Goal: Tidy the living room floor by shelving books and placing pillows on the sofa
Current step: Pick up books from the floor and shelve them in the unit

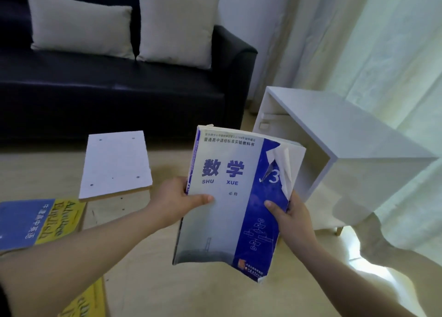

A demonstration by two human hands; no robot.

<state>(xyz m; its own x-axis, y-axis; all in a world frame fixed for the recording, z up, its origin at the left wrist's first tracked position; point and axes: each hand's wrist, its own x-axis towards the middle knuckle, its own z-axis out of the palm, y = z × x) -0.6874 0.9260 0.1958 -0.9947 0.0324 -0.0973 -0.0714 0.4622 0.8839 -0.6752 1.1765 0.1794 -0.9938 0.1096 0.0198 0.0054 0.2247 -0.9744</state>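
The person held a soft blue and white school book (229,197) with a torn front cover up in the air, over the pale wooden floor (143,269) and just in front of the white open box shelf (334,130). The left hand (174,202) gripped the spine side, with its thumb flat on the cover. The right hand (294,218) gripped the other side, with its thumb on the blue strip. The fingers behind the book were hidden.

The torn flap on the right edge stuck out. I think it could catch on the shelf wall and rip more if the book went in that side first. The book also looked floppy, with a bent bottom corner. It might fold or slump over if it was stood up alone in the wide shelf.

The book's long side ran from near the person up and away. Its top edge pointed toward the shelf and leaned a little to the right. The cover faced the person, with the spine on the left.

A blue and yellow book (38,221) lay on the floor at the left, beside a white board with small holes (114,163). Two light grey pillows (79,22) sat on the dark sofa (119,96).
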